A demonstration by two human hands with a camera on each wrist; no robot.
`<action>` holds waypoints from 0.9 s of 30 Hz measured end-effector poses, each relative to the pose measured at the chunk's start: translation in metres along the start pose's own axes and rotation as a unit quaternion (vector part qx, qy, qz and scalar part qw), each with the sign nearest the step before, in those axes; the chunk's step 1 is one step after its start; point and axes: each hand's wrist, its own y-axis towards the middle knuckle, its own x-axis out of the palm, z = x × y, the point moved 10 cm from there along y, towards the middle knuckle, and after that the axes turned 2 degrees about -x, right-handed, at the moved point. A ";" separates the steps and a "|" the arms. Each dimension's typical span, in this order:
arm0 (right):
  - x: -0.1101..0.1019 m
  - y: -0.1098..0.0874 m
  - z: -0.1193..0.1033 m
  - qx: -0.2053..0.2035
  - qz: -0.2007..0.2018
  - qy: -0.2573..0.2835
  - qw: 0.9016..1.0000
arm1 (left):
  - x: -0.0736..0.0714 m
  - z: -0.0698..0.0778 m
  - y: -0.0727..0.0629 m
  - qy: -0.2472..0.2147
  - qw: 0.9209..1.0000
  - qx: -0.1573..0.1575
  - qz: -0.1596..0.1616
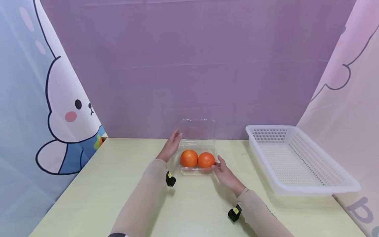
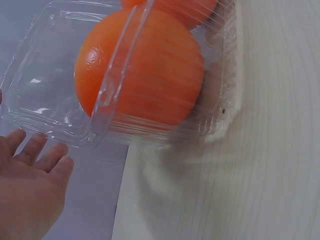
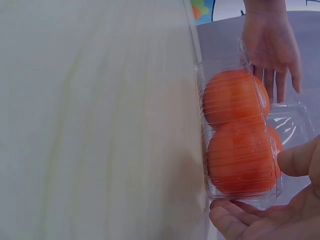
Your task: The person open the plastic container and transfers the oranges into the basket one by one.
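Observation:
A clear plastic clamshell box (image 1: 196, 171) stands on the table with its lid (image 1: 197, 130) raised at the back. Two smooth oranges, a left one (image 1: 189, 158) and a right one (image 1: 206, 160), sit side by side in its base. My left hand (image 1: 170, 146) is at the left of the lid, fingers extended, fingertips right at the lid's edge in the left wrist view. At the box's right end, my right hand (image 1: 226, 176) holds the wall, its thumb (image 3: 297, 159) at the rim and its fingers (image 3: 232, 217) against the outside.
A white perforated plastic basket (image 1: 296, 189) stands on the right of the pale wooden table (image 1: 189, 210). Behind the table hangs a purple cloth (image 1: 195, 65), with printed cloths at both sides. Each wrist carries a small black camera.

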 end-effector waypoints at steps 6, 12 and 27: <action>0.000 0.000 -0.001 -0.003 0.001 0.002 1.000 | 0.002 -0.004 0.001 0.006 1.000 -0.019 -0.003; 0.000 0.000 0.000 -0.001 0.000 0.008 1.000 | 0.004 -0.008 0.002 -0.004 1.000 -0.022 0.003; 0.000 0.000 0.002 0.001 -0.001 0.010 1.000 | 0.010 -0.018 0.001 -0.003 0.999 -0.036 0.000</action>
